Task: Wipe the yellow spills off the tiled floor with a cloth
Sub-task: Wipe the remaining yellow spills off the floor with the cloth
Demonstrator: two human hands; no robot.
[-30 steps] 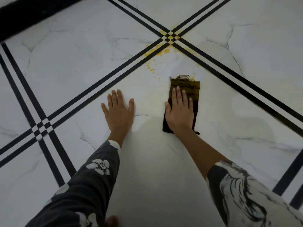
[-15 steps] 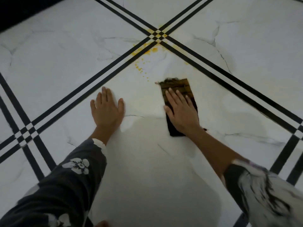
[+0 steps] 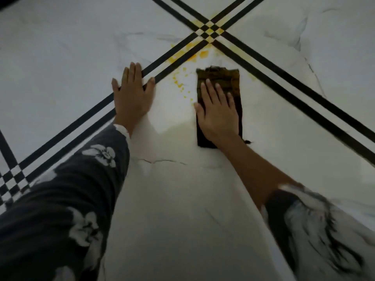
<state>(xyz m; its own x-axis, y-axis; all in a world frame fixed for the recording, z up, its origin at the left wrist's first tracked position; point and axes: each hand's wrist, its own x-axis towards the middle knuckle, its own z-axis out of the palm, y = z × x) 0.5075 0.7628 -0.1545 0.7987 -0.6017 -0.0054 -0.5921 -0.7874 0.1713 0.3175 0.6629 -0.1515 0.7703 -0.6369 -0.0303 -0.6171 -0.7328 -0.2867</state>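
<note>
A dark brown folded cloth (image 3: 225,77) lies flat on the white marble floor (image 3: 182,199). My right hand (image 3: 217,112) presses down on its near half, fingers spread. Yellow spills (image 3: 190,55) sit just beyond and left of the cloth, along the black stripes, with small yellow drops (image 3: 179,85) trailing between my two hands. More yellow stains the checkered crossing (image 3: 211,32) of the stripes. My left hand (image 3: 133,96) rests palm down on the floor, fingertips over a black stripe, holding nothing.
Double black stripes (image 3: 304,94) run diagonally across the tiles and cross beyond the cloth. A second checkered crossing (image 3: 12,179) is at the left edge. My patterned sleeves (image 3: 60,199) fill the lower corners.
My right hand has pushed the cloth forward toward the yellow spill and straightened it. My left hand has shifted forward onto the black stripe. The view moved closer to the crossing.
</note>
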